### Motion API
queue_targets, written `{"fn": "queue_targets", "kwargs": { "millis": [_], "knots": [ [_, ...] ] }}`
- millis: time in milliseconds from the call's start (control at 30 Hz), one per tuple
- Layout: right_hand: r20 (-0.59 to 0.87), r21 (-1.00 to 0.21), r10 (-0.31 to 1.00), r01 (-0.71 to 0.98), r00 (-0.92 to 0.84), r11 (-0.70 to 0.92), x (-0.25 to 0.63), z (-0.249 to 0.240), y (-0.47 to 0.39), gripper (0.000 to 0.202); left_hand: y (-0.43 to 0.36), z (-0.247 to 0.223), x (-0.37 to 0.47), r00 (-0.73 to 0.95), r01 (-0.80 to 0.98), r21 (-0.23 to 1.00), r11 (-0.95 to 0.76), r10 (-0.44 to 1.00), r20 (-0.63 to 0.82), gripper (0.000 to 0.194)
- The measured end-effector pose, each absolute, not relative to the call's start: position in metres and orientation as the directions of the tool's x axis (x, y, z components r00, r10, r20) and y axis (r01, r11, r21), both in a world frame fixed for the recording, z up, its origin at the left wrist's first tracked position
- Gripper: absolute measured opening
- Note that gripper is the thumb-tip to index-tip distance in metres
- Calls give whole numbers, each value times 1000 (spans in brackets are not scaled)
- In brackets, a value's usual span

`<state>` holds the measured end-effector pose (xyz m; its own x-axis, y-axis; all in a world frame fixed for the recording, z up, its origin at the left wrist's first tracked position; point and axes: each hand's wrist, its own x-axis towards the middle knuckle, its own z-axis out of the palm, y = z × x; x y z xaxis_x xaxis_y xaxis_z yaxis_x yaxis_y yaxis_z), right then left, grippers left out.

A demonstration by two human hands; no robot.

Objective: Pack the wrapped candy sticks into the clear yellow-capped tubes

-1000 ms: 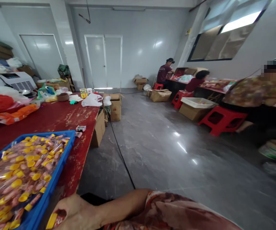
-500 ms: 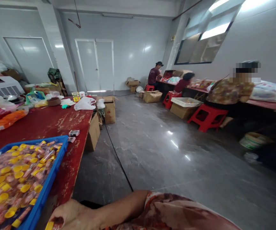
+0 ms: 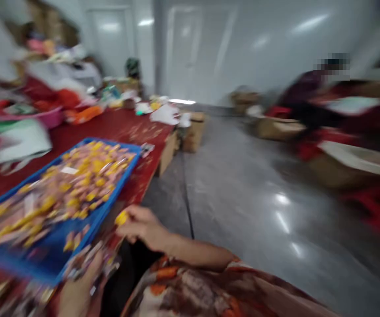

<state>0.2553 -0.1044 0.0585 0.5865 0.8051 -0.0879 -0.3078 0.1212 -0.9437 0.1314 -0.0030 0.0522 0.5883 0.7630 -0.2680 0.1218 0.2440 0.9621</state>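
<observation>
My right hand (image 3: 145,229) is closed around a small yellow-capped tube (image 3: 121,218), pinched at the table's near edge. Only the yellow end of it shows. Lower down, my left hand (image 3: 80,279) is smeared by motion, with several small shiny wrapped pieces (image 3: 108,262) in and beside its fingers. A blue tray (image 3: 123,187) lies just beyond both hands on the red table. It holds a heap of pinkish tubes with yellow caps (image 3: 90,176), and its near corner is bare.
More small wrapped pieces (image 3: 14,297) lie at the lower left. Bags and a pink basin (image 3: 49,118) crowd the table's far left. On the right, a person (image 3: 300,92) sits by cardboard boxes (image 3: 280,127) and red stools (image 3: 379,204). A black cable (image 3: 187,202) crosses the floor.
The view has swung left and blurred, so the tray and table sit further right. My left hand has come into view. The right hand still holds the yellow-capped tube.
</observation>
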Motion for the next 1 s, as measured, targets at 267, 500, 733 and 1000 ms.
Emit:
{"fn": "queue_targets", "kwargs": {
  "millis": [267,500,733,1000],
  "knots": [
    [-52,-893,853,-407,520,193,264,71,-81,26,-10,39,94,469,-171,876,450,820,-330,27],
    [19,-910,911,-370,413,187,241,85,-51,28,-9,36,74,422,-221,847,483,831,-363,25],
    [-42,-995,980,-93,193,-24,233,41,-68,32,9,36,79,252,-512,622,593,796,-551,34],
    [24,-988,987,152,161,-1,216,21,-56,34,16,28,79,227,-592,558,581,785,-576,34]
  ]
}}
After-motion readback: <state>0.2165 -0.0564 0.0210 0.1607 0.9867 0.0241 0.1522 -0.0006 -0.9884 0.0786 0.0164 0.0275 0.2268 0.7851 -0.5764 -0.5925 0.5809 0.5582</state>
